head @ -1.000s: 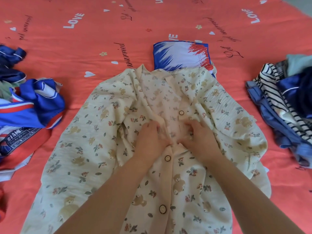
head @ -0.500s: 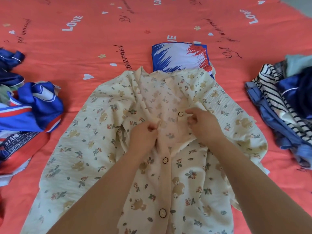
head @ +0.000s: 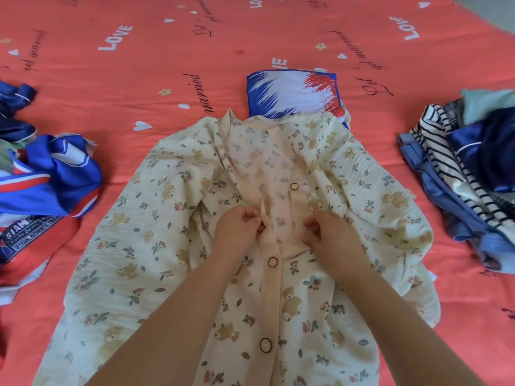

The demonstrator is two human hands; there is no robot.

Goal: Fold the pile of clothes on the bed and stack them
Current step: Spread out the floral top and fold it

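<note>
A cream shirt [head: 145, 240] printed with bears and flowers lies spread face up on the bed, its lower buttons fastened and its upper front gaping. My left hand [head: 239, 229] pinches the left placket edge just above a fastened button. My right hand [head: 328, 232] pinches the right front edge opposite, below a loose button [head: 294, 186]. A folded blue, white and red garment [head: 289, 93] lies just beyond the collar, partly under it.
A heap of blue, red and white clothes [head: 44, 174] sits at the left edge. Another heap with a striped top and blue items [head: 468, 168] sits at the right. The coral bedsheet [head: 167, 51] with printed words stretches beyond.
Both hands slid down slightly and moved apart, from close together over the front opening to each pinching one edge. The view shifted slightly.
</note>
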